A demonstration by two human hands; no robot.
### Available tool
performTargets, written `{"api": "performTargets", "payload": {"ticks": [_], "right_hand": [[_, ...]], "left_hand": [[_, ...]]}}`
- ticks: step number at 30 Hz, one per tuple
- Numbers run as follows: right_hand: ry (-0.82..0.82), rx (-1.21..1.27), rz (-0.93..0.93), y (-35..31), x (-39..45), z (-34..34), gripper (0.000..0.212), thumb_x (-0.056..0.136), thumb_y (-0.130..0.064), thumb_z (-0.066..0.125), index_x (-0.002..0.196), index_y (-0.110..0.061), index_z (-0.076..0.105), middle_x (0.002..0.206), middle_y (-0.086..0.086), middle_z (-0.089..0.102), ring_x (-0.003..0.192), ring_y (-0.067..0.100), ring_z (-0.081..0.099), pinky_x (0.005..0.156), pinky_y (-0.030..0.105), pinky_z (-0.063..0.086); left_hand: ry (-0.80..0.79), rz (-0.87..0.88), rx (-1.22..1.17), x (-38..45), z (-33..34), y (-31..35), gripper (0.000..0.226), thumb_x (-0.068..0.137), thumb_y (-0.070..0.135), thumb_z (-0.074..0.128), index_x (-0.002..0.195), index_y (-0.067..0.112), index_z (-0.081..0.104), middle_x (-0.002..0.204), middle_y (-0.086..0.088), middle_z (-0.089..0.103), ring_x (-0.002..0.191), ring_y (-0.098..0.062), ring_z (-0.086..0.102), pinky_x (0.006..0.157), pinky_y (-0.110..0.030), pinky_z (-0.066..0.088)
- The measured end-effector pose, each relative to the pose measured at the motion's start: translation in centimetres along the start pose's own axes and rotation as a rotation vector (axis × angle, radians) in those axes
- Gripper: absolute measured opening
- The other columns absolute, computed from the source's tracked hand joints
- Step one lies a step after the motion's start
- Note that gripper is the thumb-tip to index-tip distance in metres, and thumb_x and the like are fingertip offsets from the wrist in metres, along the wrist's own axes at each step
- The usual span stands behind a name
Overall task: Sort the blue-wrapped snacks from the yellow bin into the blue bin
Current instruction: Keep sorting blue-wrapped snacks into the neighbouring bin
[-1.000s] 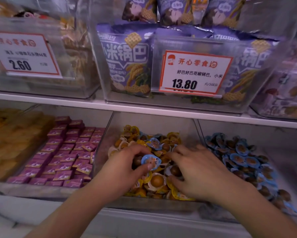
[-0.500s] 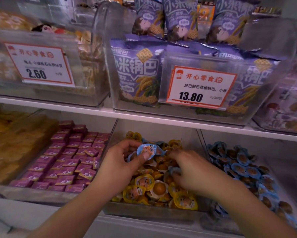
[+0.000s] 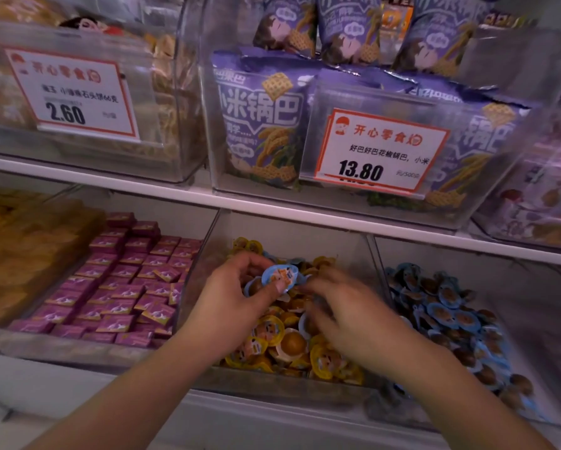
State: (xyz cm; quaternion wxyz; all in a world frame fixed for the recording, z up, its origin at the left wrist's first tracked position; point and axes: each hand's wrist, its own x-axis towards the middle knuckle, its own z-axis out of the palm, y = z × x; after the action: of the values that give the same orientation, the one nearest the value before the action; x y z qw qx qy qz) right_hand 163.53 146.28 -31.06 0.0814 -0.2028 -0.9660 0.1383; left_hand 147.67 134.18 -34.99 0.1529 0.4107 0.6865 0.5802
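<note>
Lower shelf, centre: a clear yellow bin (image 3: 207,254) filled with round yellow-wrapped snacks (image 3: 321,362), several blue-wrapped ones among them. The left hand (image 3: 230,306) reaches into this bin from 7 o'clock and pinches one blue-wrapped snack (image 3: 280,277) between thumb and forefinger, lifted above the pile with its printed lid facing the camera; a second blue wrapper edge shows just beneath the thumb, but whether the hand also holds it cannot be told. The right hand (image 3: 344,316) enters from 5 o'clock and lies low over the pile at the bin's right half; it is motion-blurred, its fingers curled downward among the snacks, and whether it grasps anything cannot be told.

At 3 o'clock of the yellow bin, touching it side by side, stands the blue bin (image 3: 467,254), holding a heap of blue-wrapped snacks along its left and front parts. At 9 o'clock is a bin of small magenta boxes (image 3: 120,287), and beyond it a bin of golden-brown packets (image 3: 22,248).

Upper shelf (image 3: 110,186), at 12 o'clock: a clear bin of purple snack bags (image 3: 259,125) bearing a price card reading 13.80 (image 3: 380,151); at 10 o'clock a second card reading 2.60 (image 3: 71,95).
</note>
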Motion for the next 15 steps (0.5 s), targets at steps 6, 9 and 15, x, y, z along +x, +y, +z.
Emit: {"api": "performTargets", "payload": {"ticks": [6,9,15], "right_hand": [[-0.119,0.086,0.001,0.0,-0.5,0.7,0.037,0.086,-0.048,0.068,0.118,-0.032,0.061,0.111,-0.009,0.048,0.105,0.012,0.050,0.089,0.029,0.044],[0.002,0.136,0.027,0.0,-0.7,0.2,0.013,0.089,-0.029,0.068,0.101,-0.031,0.069,0.101,-0.013,0.056,0.099,0.006,0.053,0.084,0.023,0.043],[0.328,1.260,0.401,-1.7,-0.3,-0.3,0.017,0.097,-0.013,0.056,0.096,-0.009,0.073,0.070,0.006,0.065,0.056,0.016,0.058,0.054,0.033,0.042]], "left_hand": [[0.025,0.017,0.008,0.0,0.0,0.0,0.020,0.082,0.033,0.079,0.094,0.035,0.064,0.092,0.019,0.072,0.085,-0.001,0.069,0.068,-0.015,0.052],[0.041,0.030,0.010,0.0,0.2,0.3,0.019,0.082,0.036,0.078,0.094,0.036,0.063,0.093,0.021,0.071,0.087,0.001,0.068,0.070,-0.013,0.051],[0.167,0.122,-0.031,-1.0,1.3,2.2,0.020,0.084,0.035,0.075,0.097,0.042,0.062,0.096,0.021,0.070,0.089,0.000,0.067,0.072,-0.012,0.051]]}}
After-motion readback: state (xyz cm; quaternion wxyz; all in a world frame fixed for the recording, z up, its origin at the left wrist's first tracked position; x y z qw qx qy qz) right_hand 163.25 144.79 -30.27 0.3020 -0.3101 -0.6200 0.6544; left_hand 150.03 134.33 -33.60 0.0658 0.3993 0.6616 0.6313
